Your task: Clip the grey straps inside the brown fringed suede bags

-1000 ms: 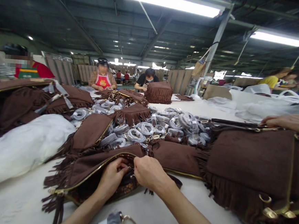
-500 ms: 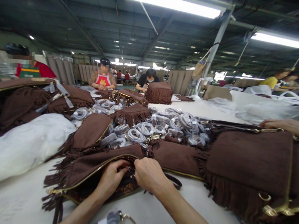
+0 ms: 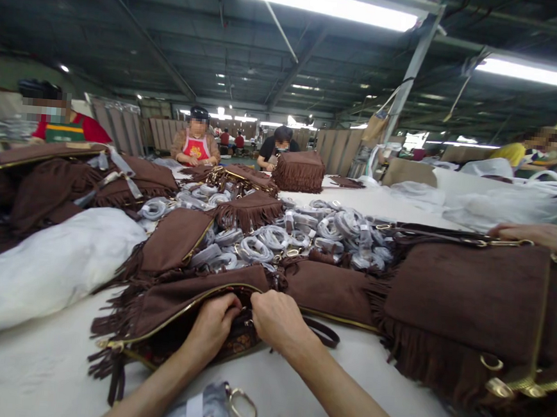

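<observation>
One brown suede fringed bag lies flat on the white desk, near its front edge, with its gold zip mouth open. Left hand: fingers curled shut over the mouth's rim, tips inside. Right hand: fingers bent closed on the same rim just beside, tips hidden. Behind: a heap of wrapped grey strap coils. Right: a co-worker's hand on a larger brown fringed bag.

Bare white table lies open at lower left; stacked fringed bags block the right, wrapped straps crowd the centre.
</observation>
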`<state>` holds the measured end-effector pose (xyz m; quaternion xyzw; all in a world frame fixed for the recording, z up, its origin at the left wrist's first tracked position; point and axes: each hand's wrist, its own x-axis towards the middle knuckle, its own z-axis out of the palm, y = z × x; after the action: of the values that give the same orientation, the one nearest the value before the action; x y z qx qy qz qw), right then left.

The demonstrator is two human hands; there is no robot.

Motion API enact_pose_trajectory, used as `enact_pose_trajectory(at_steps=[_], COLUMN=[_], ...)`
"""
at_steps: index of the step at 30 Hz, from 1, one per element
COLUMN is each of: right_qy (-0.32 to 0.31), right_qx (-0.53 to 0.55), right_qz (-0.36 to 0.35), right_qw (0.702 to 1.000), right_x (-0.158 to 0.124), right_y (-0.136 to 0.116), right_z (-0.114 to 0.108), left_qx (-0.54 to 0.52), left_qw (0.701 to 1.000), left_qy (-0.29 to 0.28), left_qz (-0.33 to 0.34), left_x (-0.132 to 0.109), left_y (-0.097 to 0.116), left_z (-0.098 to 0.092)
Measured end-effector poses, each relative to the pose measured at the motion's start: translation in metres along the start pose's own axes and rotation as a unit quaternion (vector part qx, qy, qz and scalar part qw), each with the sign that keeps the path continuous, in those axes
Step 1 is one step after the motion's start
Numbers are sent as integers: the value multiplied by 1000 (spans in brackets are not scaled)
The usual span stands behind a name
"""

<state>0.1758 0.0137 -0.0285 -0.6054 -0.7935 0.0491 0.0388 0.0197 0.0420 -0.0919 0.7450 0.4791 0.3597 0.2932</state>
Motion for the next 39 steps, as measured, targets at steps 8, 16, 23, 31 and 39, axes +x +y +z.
enact_pose_trajectory(at_steps=[8, 16, 23, 31, 39], right_qy=[139, 128, 122, 124, 116], right_qx=[241, 352, 390, 412, 444], right_qz=[-163, -149, -148, -137, -112], right_qw=[946, 915, 900, 892, 882], right_x=[9, 9, 12, 14, 15], right_y=[3, 15, 17, 16, 15], right_z=[20, 32, 36, 39, 42], left_qx=[-128, 17, 227, 308, 265], left_qw=[990, 967, 896, 892, 918], left_qy=[54, -252, -380, -330, -295], left_qz=[-18, -45, -28, 35, 11], left_x=[-9, -22, -37, -52, -50], left_y=[19, 51, 78, 73, 65], left_z=[-15, -48, -56, -46, -43])
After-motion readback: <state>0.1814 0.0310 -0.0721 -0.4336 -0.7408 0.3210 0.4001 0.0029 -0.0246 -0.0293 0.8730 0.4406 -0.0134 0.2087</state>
